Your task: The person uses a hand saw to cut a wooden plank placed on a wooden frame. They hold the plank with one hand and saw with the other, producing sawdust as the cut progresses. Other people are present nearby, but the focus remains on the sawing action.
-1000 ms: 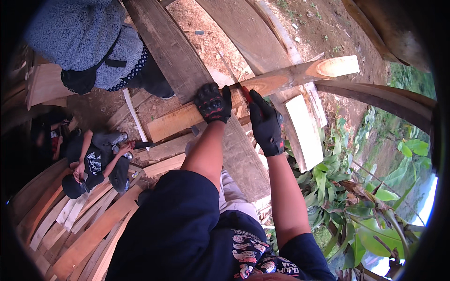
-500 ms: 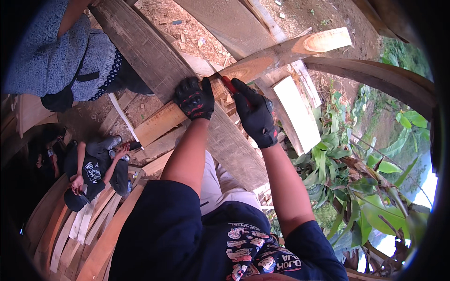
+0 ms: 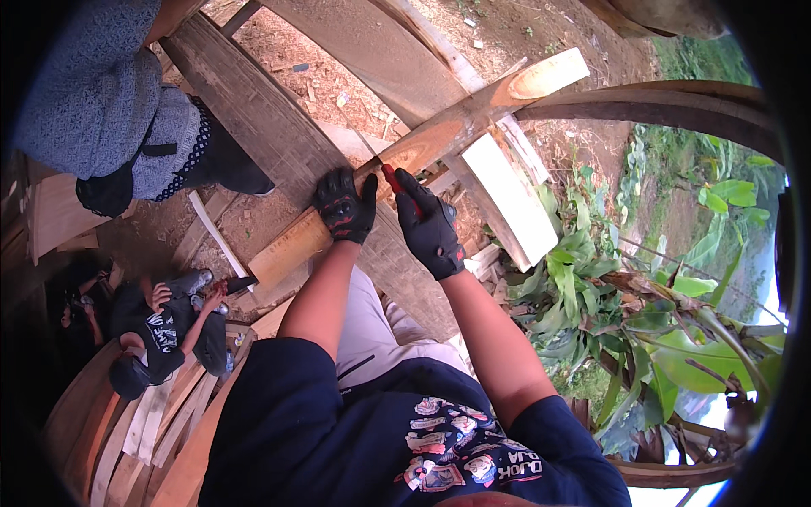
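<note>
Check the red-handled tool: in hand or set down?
In hand: the right hand is closed around the red handle, thin blade extending beyond it. Whether it bites the plank: cannot tell.

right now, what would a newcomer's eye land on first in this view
Just above the picture's middle, the gloved right hand grips a red-handled tool, close beside the gloved left hand, which rests on a long wooden board. Then come the broad green leaves at the right and a person in a patterned grey-blue garment at the upper left.
</note>
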A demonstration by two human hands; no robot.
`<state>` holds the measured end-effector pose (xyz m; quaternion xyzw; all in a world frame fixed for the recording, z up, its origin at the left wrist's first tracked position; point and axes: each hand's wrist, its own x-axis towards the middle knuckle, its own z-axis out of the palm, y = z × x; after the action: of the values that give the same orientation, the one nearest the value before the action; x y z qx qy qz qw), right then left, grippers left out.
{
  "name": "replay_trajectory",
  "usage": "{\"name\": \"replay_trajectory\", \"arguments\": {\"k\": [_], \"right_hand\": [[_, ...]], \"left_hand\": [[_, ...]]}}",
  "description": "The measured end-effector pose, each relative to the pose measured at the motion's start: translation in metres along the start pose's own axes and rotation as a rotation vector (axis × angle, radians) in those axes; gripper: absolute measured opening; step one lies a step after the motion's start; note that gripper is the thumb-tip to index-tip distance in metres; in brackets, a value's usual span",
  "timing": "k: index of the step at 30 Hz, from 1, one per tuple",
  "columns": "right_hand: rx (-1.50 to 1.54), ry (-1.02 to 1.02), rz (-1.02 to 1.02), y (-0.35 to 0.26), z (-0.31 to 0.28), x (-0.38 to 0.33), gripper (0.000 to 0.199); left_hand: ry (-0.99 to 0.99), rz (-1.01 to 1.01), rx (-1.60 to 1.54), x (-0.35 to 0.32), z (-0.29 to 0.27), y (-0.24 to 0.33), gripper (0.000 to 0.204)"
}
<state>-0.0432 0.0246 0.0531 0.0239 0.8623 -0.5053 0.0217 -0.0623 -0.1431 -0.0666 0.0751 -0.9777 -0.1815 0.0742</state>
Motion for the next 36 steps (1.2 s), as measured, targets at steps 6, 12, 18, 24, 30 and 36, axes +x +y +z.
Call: {"name": "replay_trajectory", "arguments": {"k": [6,12,18,24,30,36], "right_hand": [[-0.035,-0.050,-0.028,0.006,-0.007,0.008,0.042],[-0.012,-0.078,-0.051,0.002,-0.011,0.015,0.039],[-0.040,-0.167,0.089,-0.001,-0.031,0.015,0.038],[-0.036,-0.202,0.159,-0.002,-0.035,0.013,0.039],[-0.063,-0.151,0.026,-0.004,-0.022,0.002,0.043],[-0.041,-0.154,0.042,0.011,-0.018,-0.005,0.044]], "left_hand": [[-0.028,-0.316,0.040,0.022,0.011,-0.012,0.043],[0.072,-0.476,0.290,0.025,0.019,0.003,0.030],[-0.107,-0.285,0.368,0.007,0.030,0.000,0.026],[-0.088,-0.295,0.304,0.017,0.020,0.012,0.023],[-0.121,-0.371,0.258,0.023,0.012,0.018,0.026],[-0.079,-0.580,0.297,0.038,0.021,0.028,0.038]]}}
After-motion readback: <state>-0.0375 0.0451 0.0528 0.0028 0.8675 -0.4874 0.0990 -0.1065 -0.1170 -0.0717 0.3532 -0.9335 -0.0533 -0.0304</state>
